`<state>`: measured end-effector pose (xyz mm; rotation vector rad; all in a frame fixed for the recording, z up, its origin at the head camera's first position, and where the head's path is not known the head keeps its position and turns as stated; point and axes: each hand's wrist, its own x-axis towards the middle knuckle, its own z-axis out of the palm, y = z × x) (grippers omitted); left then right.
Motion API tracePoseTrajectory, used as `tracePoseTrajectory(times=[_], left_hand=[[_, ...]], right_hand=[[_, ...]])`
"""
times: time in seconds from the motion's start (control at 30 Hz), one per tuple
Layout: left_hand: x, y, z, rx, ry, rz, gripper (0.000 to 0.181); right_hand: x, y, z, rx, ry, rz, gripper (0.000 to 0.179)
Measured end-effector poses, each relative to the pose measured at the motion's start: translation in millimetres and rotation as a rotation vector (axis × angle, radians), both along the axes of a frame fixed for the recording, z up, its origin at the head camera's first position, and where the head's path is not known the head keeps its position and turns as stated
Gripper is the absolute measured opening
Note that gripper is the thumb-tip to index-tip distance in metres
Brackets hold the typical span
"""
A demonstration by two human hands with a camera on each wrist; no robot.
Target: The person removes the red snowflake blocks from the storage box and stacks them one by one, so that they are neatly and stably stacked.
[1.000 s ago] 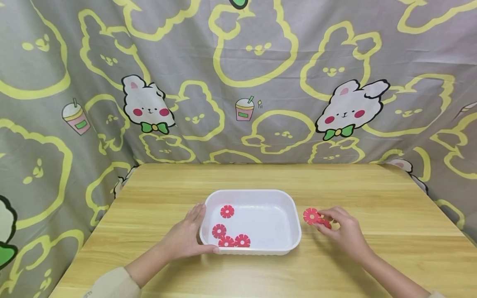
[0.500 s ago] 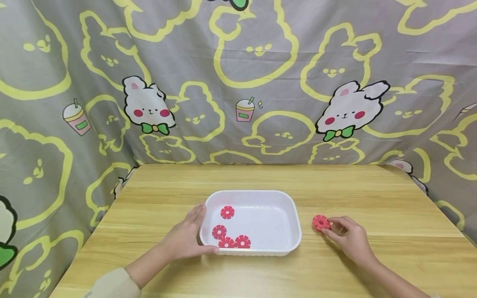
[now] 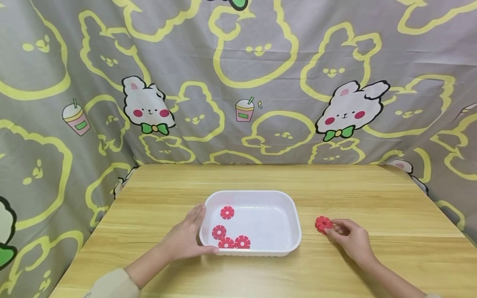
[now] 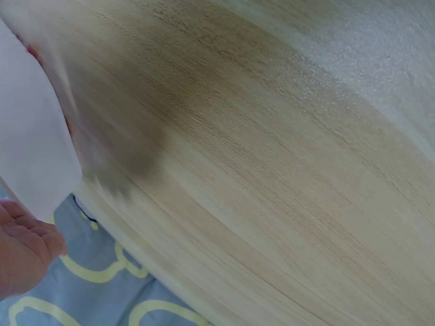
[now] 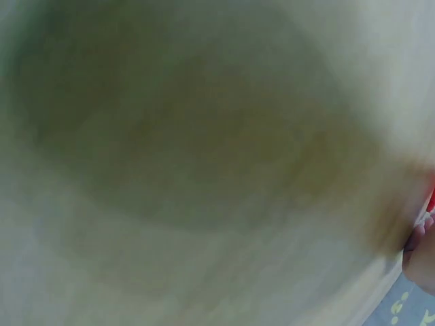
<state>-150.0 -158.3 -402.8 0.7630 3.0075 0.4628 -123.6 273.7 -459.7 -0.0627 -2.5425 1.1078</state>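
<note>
In the head view my left hand [image 3: 183, 239] holds the left end of a white plastic tray [image 3: 296, 225], fingers along its side and thumb at the front rim. Red notched plastic discs [image 3: 219, 232], flower-shaped with a round center hole, lie flat toward the tray's left side. Right of the tray, my right hand [image 3: 354, 240] pinches red notched discs [image 3: 322, 224] between thumb and fingers; they overlap as a small stack. The left wrist view catches part of the left hand [image 4: 27, 251] beside the tray wall [image 4: 34, 129]. A sliver of red shows by the right fingers [image 5: 418, 255].
A wood-grain table [image 3: 261, 176] carries the tray. Behind and at both sides hangs a grey curtain [image 3: 208, 49] printed with yellow outlines and white rabbits. The right wrist view is mostly blurred tabletop.
My right hand has moved a little right and toward me. The discs in it, earlier fanned apart, now lie over one another. Left hand and tray hold still.
</note>
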Motion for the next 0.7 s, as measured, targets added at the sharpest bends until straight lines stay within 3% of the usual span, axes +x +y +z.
tracePoseTrajectory(times=[0.7], left_hand=[[0.3,-0.2,-0.1,0.000,0.003,-0.006,0.117]], right_hand=[[-1.0,-1.1,-6.9,0.052,0.029,-0.005,0.022]])
